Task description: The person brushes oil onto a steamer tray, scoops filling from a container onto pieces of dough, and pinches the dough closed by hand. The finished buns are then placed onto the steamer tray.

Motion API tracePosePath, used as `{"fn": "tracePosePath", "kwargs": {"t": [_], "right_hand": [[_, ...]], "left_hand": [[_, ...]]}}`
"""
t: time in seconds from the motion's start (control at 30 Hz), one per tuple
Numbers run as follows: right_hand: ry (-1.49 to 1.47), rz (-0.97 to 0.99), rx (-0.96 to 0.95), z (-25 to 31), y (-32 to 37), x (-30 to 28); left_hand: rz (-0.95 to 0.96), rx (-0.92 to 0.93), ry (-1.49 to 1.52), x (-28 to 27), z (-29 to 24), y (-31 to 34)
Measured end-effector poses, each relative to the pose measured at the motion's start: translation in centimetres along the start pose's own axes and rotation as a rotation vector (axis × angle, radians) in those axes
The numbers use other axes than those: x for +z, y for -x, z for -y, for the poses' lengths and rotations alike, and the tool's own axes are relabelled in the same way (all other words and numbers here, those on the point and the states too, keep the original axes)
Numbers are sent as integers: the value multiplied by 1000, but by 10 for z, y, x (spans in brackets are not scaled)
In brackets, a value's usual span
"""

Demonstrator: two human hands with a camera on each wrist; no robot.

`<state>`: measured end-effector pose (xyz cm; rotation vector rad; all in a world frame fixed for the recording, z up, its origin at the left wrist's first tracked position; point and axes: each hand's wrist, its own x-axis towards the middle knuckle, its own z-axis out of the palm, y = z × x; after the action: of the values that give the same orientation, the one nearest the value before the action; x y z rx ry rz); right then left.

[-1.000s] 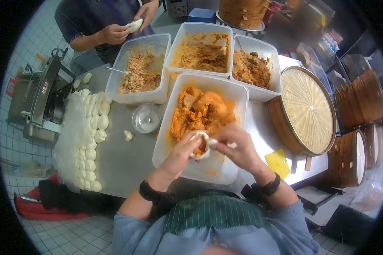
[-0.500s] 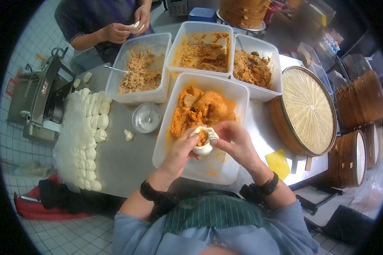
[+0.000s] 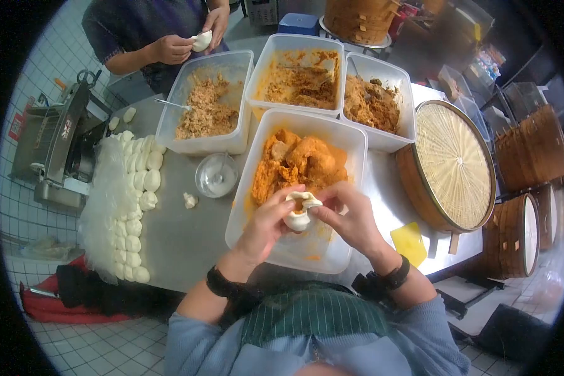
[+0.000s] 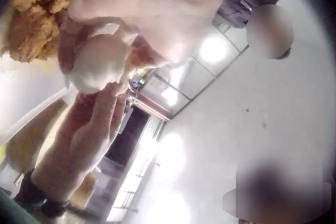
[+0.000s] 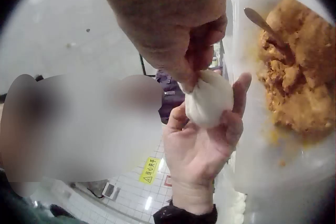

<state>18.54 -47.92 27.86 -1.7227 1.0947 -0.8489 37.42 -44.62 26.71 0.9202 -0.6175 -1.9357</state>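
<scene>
A white dough bun (image 3: 297,220), its top partly open on orange filling, is held above the near end of a plastic tub (image 3: 244,237) of orange filling (image 3: 307,156). My left hand (image 3: 261,229) cups it from the left with curled fingers. From the right, my right hand (image 3: 352,220) pinches the dough's rim between thumb and fingers. In the right wrist view the bun (image 5: 210,100) shows folds near the pinch, with the left hand (image 5: 197,153) under it. The left wrist view shows the bun's smooth underside (image 4: 100,64).
Three more filling tubs stand behind, the left one (image 3: 169,135) with a spoon. Dough pieces (image 3: 133,244) lie in rows at left beside a small bowl (image 3: 216,176). A bamboo steamer (image 3: 454,166) and yellow scraper (image 3: 408,243) are at right. Another person (image 3: 172,49) holds dough.
The wrapper's opening has become smaller, and the bun looks rounder. My right hand has moved in from the right and pinches the rim closer to the left hand.
</scene>
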Motion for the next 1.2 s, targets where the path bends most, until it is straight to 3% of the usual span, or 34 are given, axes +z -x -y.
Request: {"fn": "tracePosePath", "kwargs": {"t": [0.07,0.1,0.17,0.3,0.37,0.4,0.47,0.6,0.67,0.7,0.77,0.8,0.87,0.9,0.97,1.0,1.07,1.2], "right_hand": [[65,-39,-109,-5,-2,2],[65,-32,-114,-4,-3,1],[227,20,-318,0,-3,-1],[116,9,-180,9,-4,2],[147,46,-165,6,-6,4],[146,46,-165,3,-6,4],[151,58,-194,-1,-6,1],[113,-24,-114,6,-7,3],[246,59,-273,4,-9,1],[243,60,-272,5,-10,0],[357,144,-392,9,-11,-5],[358,144,-390,13,-10,-4],[15,132,-54,20,-10,-1],[16,135,-54,18,-11,-2],[186,217,-153,12,-14,-4],[185,214,-152,13,-14,-6],[145,189,-85,16,-12,-10],[140,116,-113,16,-12,-5]], "left_hand": [[-45,120,-360,6,4,0],[-50,125,-357,7,3,1],[-13,90,-546,8,1,4],[33,71,-596,-1,4,-4],[67,236,-776,-7,4,-8],[67,236,-777,-6,3,-6],[-42,38,-152,0,-3,-1],[-48,111,-247,0,2,-5],[-17,272,-695,-6,5,-11],[-19,270,-695,-4,2,-10],[20,20,-809,3,-8,-5],[21,19,-807,-2,-3,-8],[69,262,-896,-11,3,-15],[67,264,-894,-10,-2,-14],[162,47,-560,-7,-17,-11],[164,45,-561,-8,-17,-11],[101,-120,-160,-9,-17,-12],[95,6,-301,-14,-1,-21]]}}
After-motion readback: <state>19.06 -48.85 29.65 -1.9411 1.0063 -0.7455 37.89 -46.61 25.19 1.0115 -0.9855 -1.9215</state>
